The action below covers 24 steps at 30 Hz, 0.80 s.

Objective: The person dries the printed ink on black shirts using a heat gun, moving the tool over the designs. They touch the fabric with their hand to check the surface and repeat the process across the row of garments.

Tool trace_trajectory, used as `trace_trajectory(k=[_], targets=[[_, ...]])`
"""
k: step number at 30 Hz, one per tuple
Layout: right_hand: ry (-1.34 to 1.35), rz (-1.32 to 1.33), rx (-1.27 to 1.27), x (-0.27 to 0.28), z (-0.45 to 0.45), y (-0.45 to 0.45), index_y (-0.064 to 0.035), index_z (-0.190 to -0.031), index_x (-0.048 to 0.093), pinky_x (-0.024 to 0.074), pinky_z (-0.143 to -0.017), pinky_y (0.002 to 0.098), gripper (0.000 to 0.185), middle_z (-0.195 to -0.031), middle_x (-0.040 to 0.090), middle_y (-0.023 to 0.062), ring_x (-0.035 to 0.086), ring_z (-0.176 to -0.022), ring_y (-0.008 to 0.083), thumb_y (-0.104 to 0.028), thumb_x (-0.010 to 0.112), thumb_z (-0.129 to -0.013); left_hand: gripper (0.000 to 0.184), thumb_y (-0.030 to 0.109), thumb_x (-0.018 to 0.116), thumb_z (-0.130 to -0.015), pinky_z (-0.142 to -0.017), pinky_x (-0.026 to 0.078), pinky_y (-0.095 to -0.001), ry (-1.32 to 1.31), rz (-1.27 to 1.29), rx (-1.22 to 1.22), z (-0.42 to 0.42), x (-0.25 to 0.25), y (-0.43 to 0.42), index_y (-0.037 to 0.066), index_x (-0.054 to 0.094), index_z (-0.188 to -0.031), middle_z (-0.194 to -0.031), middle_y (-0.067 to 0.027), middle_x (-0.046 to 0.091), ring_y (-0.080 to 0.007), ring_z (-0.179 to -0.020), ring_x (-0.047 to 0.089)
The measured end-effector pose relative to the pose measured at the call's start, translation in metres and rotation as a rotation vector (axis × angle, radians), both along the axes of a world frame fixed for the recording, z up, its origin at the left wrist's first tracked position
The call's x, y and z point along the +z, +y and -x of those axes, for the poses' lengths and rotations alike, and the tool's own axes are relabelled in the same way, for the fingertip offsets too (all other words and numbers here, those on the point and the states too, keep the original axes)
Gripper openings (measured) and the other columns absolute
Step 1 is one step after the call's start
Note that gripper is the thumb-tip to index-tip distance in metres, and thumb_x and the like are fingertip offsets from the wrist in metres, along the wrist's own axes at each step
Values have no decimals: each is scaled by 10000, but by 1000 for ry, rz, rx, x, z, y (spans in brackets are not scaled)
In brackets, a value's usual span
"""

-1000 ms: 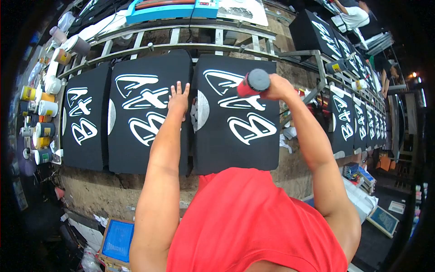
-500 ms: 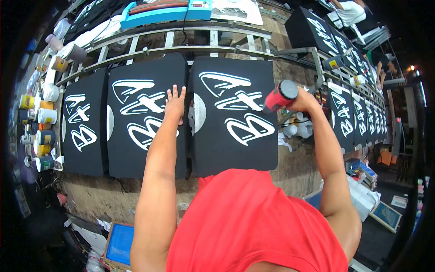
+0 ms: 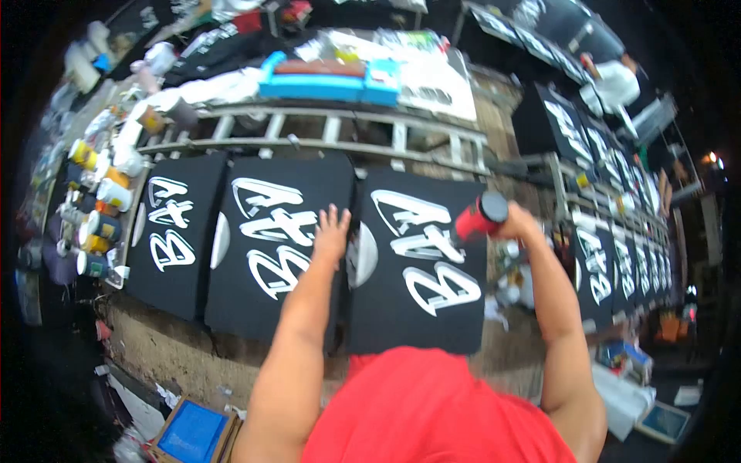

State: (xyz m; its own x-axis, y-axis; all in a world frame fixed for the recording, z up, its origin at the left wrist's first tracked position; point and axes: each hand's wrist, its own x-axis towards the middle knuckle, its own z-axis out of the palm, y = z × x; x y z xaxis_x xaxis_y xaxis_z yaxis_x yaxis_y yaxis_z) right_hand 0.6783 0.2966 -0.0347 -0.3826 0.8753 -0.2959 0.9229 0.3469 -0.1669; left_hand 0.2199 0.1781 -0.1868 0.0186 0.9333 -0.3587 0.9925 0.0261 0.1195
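Three black fabric panels with white lettering lie side by side: the right panel (image 3: pixel 386 316), the middle panel (image 3: pixel 239 309) and the left panel (image 3: pixel 147 285). My left hand (image 3: pixel 332 235) rests with spread fingers on the right part of the middle panel, holding nothing. Over the right edge of the right panel, my right hand (image 3: pixel 515 224) grips a red heat gun or similar tool (image 3: pixel 477 218) with a dark round end. The tool points down and left toward the lettering. Its handle is mostly hidden by my hand.
A metal rail frame (image 3: pixel 309 147) runs behind the panels. Paint tubs (image 3: pixel 104 225) crowd the left end. A blue machine (image 3: pixel 332 89) stands at the back. More lettered panels (image 3: pixel 594 270) line the right, and a person (image 3: pixel 614 85) is at the upper right.
The view has tilted, so the panels appear lower. The red tool has moved from over the right panel's lettering toward its right edge. My left hand has stayed on the middle panel.
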Motion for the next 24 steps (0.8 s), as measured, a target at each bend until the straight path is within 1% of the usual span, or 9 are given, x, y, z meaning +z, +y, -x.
trace_trajectory(k=[2, 7, 12, 14, 17, 19, 20, 21, 24], targets=[[-1, -15, 12, 0, 19, -5, -171, -1111, 774, 595, -871, 458, 505, -1069, 770, 166, 725, -1013, 386, -352, 895, -656, 1176, 84, 862, -796, -1245, 310, -572, -75, 43, 57, 3, -14, 7, 253, 123, -1695, -1765, -174, 34, -452, -1607, 101], [-61, 110, -68, 16, 75, -16, -156, -1119, 772, 590, -857, 469, 542, -1086, 768, 167, 724, -1025, 384, -374, 922, -646, 1431, 55, 977, -599, -1260, 311, -529, -18, 112, 54, 1, -11, 11, 279, 88, -1698, -1772, -141, -14, -411, -1618, 89], [173, 88, -1, 14, 115, -26, -129, -1079, 767, 593, -843, 453, 459, -1027, 767, 186, 721, -973, 407, -295, 882, -667, 1437, 58, 973, -610, -1273, 286, -518, -21, 177, 63, 1, -11, 14, 291, 66, -1700, -1774, -126, -37, -397, -1624, 65], [211, 164, 62, 3, 127, -26, -119, -1067, 766, 593, -843, 445, 427, -1007, 764, 193, 719, -952, 414, -264, 876, -682, 1566, -15, 1004, -477, -1256, 324, -546, -42, 106, 46, 2, -22, 15, 231, 52, -1696, -1758, -195, -32, -441, -1610, 71], [347, -25, 136, -24, 139, -35, -101, -1045, 769, 596, -840, 459, 380, -1128, 749, 196, 728, -966, 416, -222, 817, -688, 1575, 19, 1024, -427, -1237, 349, -574, -76, 9, 29, 4, -21, 9, 193, 93, -1685, -1745, -234, 20, -495, -1591, 93], [220, 63, 130, -28, 138, -35, -92, -1023, 776, 603, -827, 464, 347, -1166, 736, 225, 739, -959, 411, -217, 808, -701, 1552, 75, 1039, -403, -1219, 363, -602, -31, -51, -26, 3, -5, 1, 155, 141, -1666, -1723, -269, 85, -554, -1561, 132], [56, 165, -1, -2, 145, -43, -59, -1031, 761, 590, -827, 471, 383, -1026, 762, 213, 717, -969, 433, -194, 835, -681, 1421, 172, 1015, -494, -1204, 360, -624, -9, -29, -73, 4, -2, 3, 119, 185, -1646, -1704, -293, 125, -563, -1548, 181], [173, 252, 62, 21, 146, -52, -57, -1024, 759, 586, -822, 479, 362, -1028, 760, 216, 715, -976, 434, -203, 833, -701, 1163, 214, 939, -665, -1189, 366, -637, -79, -58, -48, 4, 0, 3, 107, 280, -1618, -1691, -272, 217, -545, -1529, 253], [128, 99, 79, 2, 117, -62, -65, -1067, 752, 583, -825, 470, 348, -1041, 751, 222, 716, -986, 419, -216, 801, -757, 573, 175, 686, -915, -1183, 381, -603, -186, -188, -72, -4, -14, 11, 62, 548, -1460, -1576, -203, 474, -442, -1485, 398]])
